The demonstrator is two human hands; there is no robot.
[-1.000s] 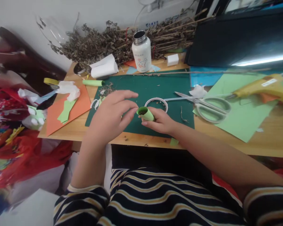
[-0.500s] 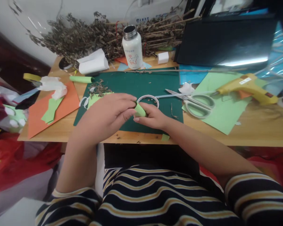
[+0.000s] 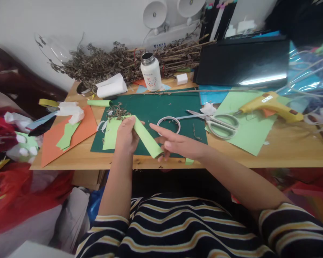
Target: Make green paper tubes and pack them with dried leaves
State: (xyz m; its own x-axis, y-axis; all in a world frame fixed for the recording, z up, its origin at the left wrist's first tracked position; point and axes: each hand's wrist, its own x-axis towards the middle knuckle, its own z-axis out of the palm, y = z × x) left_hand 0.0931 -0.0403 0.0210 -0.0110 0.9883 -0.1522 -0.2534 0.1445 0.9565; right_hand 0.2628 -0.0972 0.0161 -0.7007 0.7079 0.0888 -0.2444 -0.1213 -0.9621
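My left hand [image 3: 127, 134] is closed round the upper end of a light green paper roll [image 3: 147, 138], which slants down to the right with dark material showing at its lower end. Beside that lower end, my right hand [image 3: 174, 143] has its fingers spread; the fingertips behind the roll are partly hidden. A roll of white tape [image 3: 169, 125] lies on the green mat [image 3: 156, 104] just past my right hand. Left of my left hand, a green paper sheet [image 3: 111, 134] lies under dried plant bits [image 3: 117, 111].
Scissors [image 3: 223, 125] and a yellow glue gun [image 3: 271, 104] lie at the right on green paper. A white bottle [image 3: 151, 73] stands behind the mat, before dried branches [image 3: 104, 62]. Orange paper [image 3: 70, 138] lies at the left; a black laptop [image 3: 242, 61] is back right.
My hands have moved apart, and the long green roll now shows between them. My left hand moved its grip onto the roll's upper end; my right hand opened. The view has shifted.
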